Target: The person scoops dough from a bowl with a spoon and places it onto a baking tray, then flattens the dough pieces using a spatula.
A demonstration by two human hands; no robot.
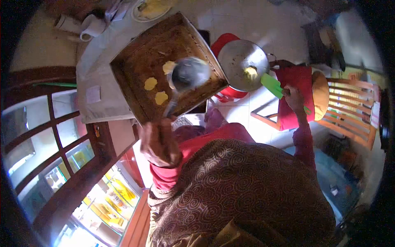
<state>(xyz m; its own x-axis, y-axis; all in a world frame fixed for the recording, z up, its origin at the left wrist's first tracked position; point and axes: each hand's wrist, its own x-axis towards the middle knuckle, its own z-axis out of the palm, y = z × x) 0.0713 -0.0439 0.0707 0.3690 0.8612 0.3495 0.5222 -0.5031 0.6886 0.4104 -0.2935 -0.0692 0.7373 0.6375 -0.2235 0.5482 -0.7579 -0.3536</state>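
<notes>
- left hand [159, 142]: fingers curled tight around the far end of the ladle [190, 74] handle. this long hold puts the ladle's cup out over the middle of the tray [164, 45], just beside the yellow dollops [150, 83].
- right hand [293, 96]: closed around the handle of the green spatula [271, 84]. the blade angles into the metal bowl [236, 55] and meets the yellow batter [250, 73] at its low side, a reach that suits scraping.
- the tray lies flat on the cloth-covered table [96, 74], near its edge and close to the person. the bowl sits off the table on a red support [224, 41], between the two hands.
- counts: tray 1, ladle 1, spatula 1, metal bowl 1.
- dollops on the tray: 3 visible. a fourth may be hidden under the ladle's cup; the view is too poor to confirm.
- far end of the table: 2 white cups [92, 25] and 1 plate [144, 18], well apart from both hands.
</notes>
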